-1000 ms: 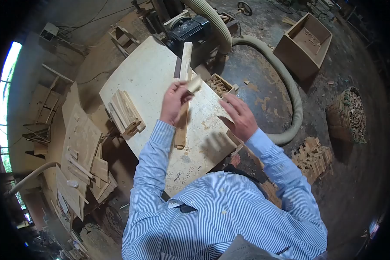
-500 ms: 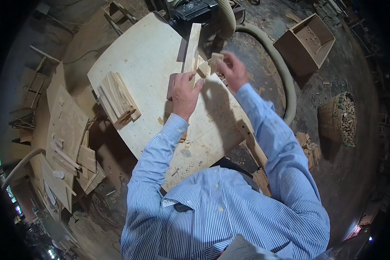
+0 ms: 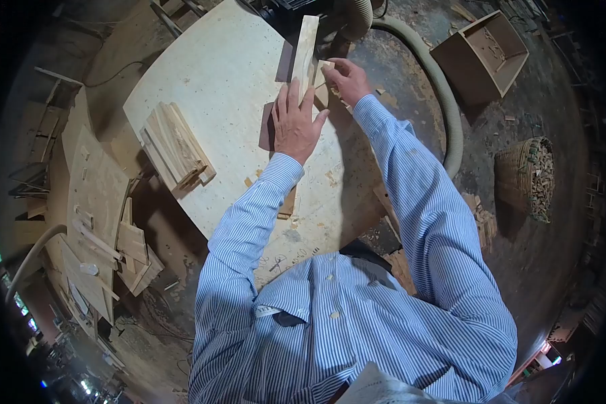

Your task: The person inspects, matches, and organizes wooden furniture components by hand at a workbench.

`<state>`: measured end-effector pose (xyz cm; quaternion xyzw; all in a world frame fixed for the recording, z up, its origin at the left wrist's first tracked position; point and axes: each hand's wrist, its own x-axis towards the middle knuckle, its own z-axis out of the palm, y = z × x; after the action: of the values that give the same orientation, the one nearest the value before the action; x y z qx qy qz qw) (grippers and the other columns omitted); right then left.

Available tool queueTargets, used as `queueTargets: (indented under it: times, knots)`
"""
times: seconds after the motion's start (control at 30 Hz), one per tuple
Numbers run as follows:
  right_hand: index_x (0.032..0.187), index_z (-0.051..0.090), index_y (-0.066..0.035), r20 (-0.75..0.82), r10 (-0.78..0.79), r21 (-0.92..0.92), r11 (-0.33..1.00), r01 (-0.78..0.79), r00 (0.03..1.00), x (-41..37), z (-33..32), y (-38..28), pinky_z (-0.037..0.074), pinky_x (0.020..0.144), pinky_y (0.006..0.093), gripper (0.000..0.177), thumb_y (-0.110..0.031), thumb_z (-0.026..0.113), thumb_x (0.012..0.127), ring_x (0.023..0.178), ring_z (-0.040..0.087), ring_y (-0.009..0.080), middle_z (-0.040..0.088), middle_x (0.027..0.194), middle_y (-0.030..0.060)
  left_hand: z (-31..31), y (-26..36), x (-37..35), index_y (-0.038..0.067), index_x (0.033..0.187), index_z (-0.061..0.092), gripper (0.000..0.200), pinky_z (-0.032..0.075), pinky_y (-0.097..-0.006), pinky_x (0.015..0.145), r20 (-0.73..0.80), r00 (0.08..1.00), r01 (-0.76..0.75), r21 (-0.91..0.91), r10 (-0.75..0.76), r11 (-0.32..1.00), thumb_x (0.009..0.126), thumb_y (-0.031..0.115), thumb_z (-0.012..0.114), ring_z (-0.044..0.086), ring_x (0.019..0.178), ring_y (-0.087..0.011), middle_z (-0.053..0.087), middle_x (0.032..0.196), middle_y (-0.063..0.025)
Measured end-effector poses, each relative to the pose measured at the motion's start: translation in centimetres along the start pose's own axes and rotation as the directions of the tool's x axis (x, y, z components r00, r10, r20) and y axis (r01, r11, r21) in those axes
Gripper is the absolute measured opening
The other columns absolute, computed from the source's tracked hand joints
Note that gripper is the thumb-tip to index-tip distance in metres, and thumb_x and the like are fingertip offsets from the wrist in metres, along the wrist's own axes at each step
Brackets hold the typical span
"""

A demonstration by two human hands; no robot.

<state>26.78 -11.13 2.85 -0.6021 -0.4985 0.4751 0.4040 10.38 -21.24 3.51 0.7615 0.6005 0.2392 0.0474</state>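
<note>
Tabletop [image 3: 209, 74]: dusty, slat stack [image 3: 175, 148] set aside.
Left hand [image 3: 295, 124]: grip apart, palm flat on strip [image 3: 306, 40].
Right hand [image 3: 347, 79]: grip pinching block [image 3: 322, 69] beside strip, not yet placed.

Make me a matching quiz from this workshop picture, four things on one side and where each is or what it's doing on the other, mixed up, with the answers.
1. left hand
2. right hand
3. wicker basket
4. stack of slats

A. full of wood scraps, off to the person's right
B. grips the small wood block
C. lies on the table, on the person's left
D. pressed flat on the long wood strip

Pairs: 1-D, 2-B, 3-A, 4-C
</note>
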Motion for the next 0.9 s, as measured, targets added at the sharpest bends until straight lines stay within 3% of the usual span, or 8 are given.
queueTargets:
  times: [0.3, 0.4, 0.5, 0.57, 0.63, 0.73, 0.8, 0.9]
  knots:
    - [0.134, 0.066, -0.004, 0.083, -0.054, -0.218, 0.973, 0.071, 0.995, -1.0, -0.6, -0.2, 0.058, 0.088, 0.0374, 0.049, -0.038, 0.069, 0.099, 0.093, 0.074, 0.0267, 0.076, 0.106, 0.0199, -0.1, 1.8, 1.1, 0.018, 0.154, 0.05, 0.068, 0.029, -0.055, 0.121, 0.081, 0.996, 0.024, 0.163, -0.038, 0.986, 0.094, 0.043, 0.072, 0.03, 0.151, -0.0402, 0.029, 0.167, -0.0171]
    - [0.14, 0.061, -0.006, 0.123, -0.012, -0.283, 0.958, 0.046, 0.992, -1.2, -1.0, -1.0, 0.057, 0.094, 0.0386, 0.051, -0.037, 0.065, 0.1, 0.103, 0.073, 0.0288, 0.072, 0.121, 0.022, -0.4, 2.3, 1.4, 0.021, 0.154, 0.051, 0.068, 0.031, -0.0548, 0.12, 0.096, 0.994, 0.022, 0.208, -0.043, 0.978, 0.094, 0.043, 0.072, 0.031, 0.151, -0.0409, 0.028, 0.167, -0.0164]
    - [0.142, 0.059, -0.004, 0.204, -0.008, -0.28, 0.958, 0.066, 0.979, -0.3, -2.3, -1.6, 0.056, 0.096, 0.0384, 0.055, -0.038, 0.065, 0.099, 0.104, 0.073, 0.0318, 0.071, 0.123, 0.0229, -0.2, 3.0, 1.7, 0.021, 0.153, 0.051, 0.066, 0.032, -0.0553, 0.12, 0.098, 0.993, 0.047, 0.233, -0.071, 0.971, 0.094, 0.044, 0.072, 0.032, 0.15, -0.0414, 0.028, 0.168, -0.0159]
    - [0.146, 0.054, -0.002, 0.21, -0.111, -0.3, 0.938, 0.172, 0.971, -0.1, -2.9, 0.2, 0.055, 0.096, 0.0394, 0.061, -0.039, 0.066, 0.098, 0.103, 0.072, 0.0341, 0.072, 0.12, 0.0236, -0.1, 3.3, 1.9, 0.02, 0.152, 0.053, 0.066, 0.033, -0.0554, 0.12, 0.088, 0.993, 0.058, 0.224, -0.08, 0.973, 0.095, 0.049, 0.07, 0.033, 0.15, -0.0414, 0.029, 0.167, -0.0154]
    - [0.15, 0.049, -0.002, 0.001, -0.145, -0.144, 0.979, 0.143, 0.989, -2.5, -3.9, 0.9, 0.054, 0.094, 0.0405, 0.066, -0.04, 0.067, 0.098, 0.103, 0.072, 0.0356, 0.072, 0.117, 0.0247, 0.0, 3.5, 1.7, 0.02, 0.151, 0.054, 0.067, 0.034, -0.0556, 0.119, 0.076, 0.995, 0.052, 0.234, -0.071, 0.971, 0.095, 0.052, 0.069, 0.033, 0.15, -0.0413, 0.03, 0.167, -0.0149]
    - [0.152, 0.045, -0.002, 0.022, -0.186, -0.047, 0.981, 0.187, 0.982, -9.2, -8.7, 0.7, 0.054, 0.094, 0.0436, 0.069, -0.038, 0.069, 0.098, 0.106, 0.071, 0.0359, 0.071, 0.117, 0.0257, -0.2, 4.0, 1.5, 0.02, 0.152, 0.053, 0.069, 0.035, -0.0547, 0.117, 0.063, 0.995, 0.057, 0.269, -0.077, 0.961, 0.095, 0.057, 0.066, 0.033, 0.15, -0.0402, 0.029, 0.168, -0.015]
    - [0.152, 0.045, -0.001, 0.054, -0.224, -0.209, 0.95, 0.231, 0.973, -16.3, -13.1, 0.9, 0.052, 0.098, 0.0459, 0.068, -0.035, 0.069, 0.098, 0.115, 0.069, 0.0371, 0.068, 0.124, 0.0267, -0.3, 4.1, 1.3, 0.021, 0.153, 0.052, 0.069, 0.036, -0.0539, 0.116, 0.059, 0.995, 0.059, 0.311, -0.081, 0.949, 0.097, 0.06, 0.062, 0.032, 0.151, -0.0388, 0.028, 0.168, -0.0155]
    - [0.152, 0.045, 0.002, 0.074, -0.105, -0.343, 0.931, 0.124, 0.992, -28.1, -18.9, 3.9, 0.048, 0.105, 0.0469, 0.068, -0.032, 0.069, 0.097, 0.126, 0.061, 0.0426, 0.06, 0.139, 0.0287, -0.3, 4.8, 0.6, 0.022, 0.154, 0.051, 0.07, 0.037, -0.0543, 0.115, 0.062, 0.994, 0.058, 0.341, -0.084, 0.938, 0.097, 0.061, 0.061, 0.033, 0.151, -0.0385, 0.029, 0.168, -0.0153]
